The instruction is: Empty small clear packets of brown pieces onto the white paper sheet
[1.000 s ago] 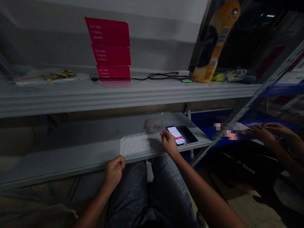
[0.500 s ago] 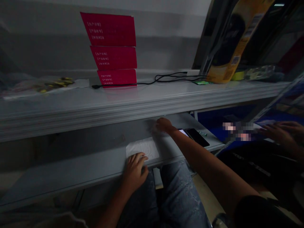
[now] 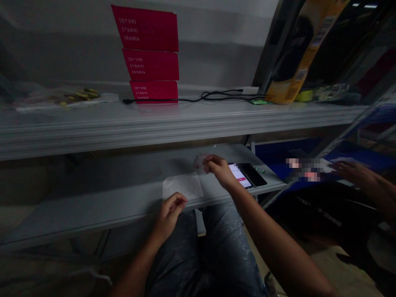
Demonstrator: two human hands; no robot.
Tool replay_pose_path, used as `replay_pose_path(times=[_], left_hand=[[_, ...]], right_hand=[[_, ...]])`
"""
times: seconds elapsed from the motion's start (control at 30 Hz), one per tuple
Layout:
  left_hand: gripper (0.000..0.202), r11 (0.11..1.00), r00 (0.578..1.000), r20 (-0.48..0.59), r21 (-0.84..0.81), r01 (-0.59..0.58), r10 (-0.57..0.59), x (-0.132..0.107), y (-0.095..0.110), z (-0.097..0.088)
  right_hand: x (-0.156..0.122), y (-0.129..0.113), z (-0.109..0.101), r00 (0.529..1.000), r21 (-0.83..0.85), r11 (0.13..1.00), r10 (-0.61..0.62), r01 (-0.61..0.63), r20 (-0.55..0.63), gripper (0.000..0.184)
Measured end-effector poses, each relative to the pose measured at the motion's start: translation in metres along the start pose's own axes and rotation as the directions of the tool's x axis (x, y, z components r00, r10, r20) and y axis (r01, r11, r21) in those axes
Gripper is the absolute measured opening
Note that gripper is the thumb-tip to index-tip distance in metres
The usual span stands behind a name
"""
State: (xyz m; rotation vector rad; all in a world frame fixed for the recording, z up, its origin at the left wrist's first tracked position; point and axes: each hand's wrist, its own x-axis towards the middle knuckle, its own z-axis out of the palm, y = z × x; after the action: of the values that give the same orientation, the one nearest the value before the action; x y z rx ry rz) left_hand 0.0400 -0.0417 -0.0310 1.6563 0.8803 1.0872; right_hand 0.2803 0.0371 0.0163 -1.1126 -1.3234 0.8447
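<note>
Pinching small pale wrapper (image 3: 200, 163) at 12 o'clock between fingertips of right hand (image 3: 221, 172), nearly closed; your left hand (image 3: 169, 215) loosely curled at 6 o'clock, nothing visible in it, just below white sheet (image 3: 182, 185) on grey shelf (image 3: 93, 198); smartphone (image 3: 240, 175) at 1 o'clock

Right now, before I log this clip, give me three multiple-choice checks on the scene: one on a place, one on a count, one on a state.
1. Where does the phone with the lit screen lie?
A) On the upper shelf
B) On the lower shelf, beside a dark phone
C) On the person's knee

2. How many red printed cards are stacked?
A) Two
B) Five
C) Three

3. The lit phone's screen is:
A) Glowing pink and white
B) Dark
C) Covered by a white sheet

1 B: it lies next to the right hand.
2 C: three stand one above another.
3 A: its glow shows.
</note>
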Motion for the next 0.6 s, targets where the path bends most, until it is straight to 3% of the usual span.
replay_pose_path(times=[0.03, 0.1, 0.17, 0.3, 0.47, 0.6], left_hand=[[0.011, 0.984, 0.995, 0.055, -0.155, 0.092, -0.084, -0.003, 0.008, 0.005], [0.017, 0.905, 0.974, 0.124, -0.363, 0.222, -0.190, -0.008, 0.022, 0.016], [0.021, 0.878, 0.968, 0.105, -0.409, 0.250, -0.227, -0.012, 0.029, 0.026], [0.029, 0.911, 0.969, 0.045, -0.332, 0.245, -0.244, -0.016, 0.024, 0.033], [0.035, 0.967, 0.974, -0.023, -0.122, 0.223, -0.227, -0.019, 0.014, 0.025], [0.031, 0.978, 0.979, -0.017, 0.054, 0.202, -0.202, -0.021, 0.011, 0.014]], right_hand=[[-0.021, -0.002, 0.008, 0.999, 0.157, 0.987, 0.037, -0.038, 0.014, 0.017], [-0.060, -0.006, 0.026, 0.992, 0.310, 0.943, 0.104, -0.123, 0.077, 0.017], [-0.091, -0.009, 0.040, 0.982, 0.341, 0.925, 0.126, -0.167, 0.140, 0.019], [-0.122, -0.010, 0.052, 0.987, 0.333, 0.933, 0.099, -0.137, 0.126, 0.021], [-0.129, -0.003, 0.052, 0.958, 0.285, 0.943, 0.092, -0.171, 0.270, 0.018], [-0.129, 0.009, 0.059, 0.947, 0.331, 0.925, 0.079, -0.186, 0.311, 0.020]])
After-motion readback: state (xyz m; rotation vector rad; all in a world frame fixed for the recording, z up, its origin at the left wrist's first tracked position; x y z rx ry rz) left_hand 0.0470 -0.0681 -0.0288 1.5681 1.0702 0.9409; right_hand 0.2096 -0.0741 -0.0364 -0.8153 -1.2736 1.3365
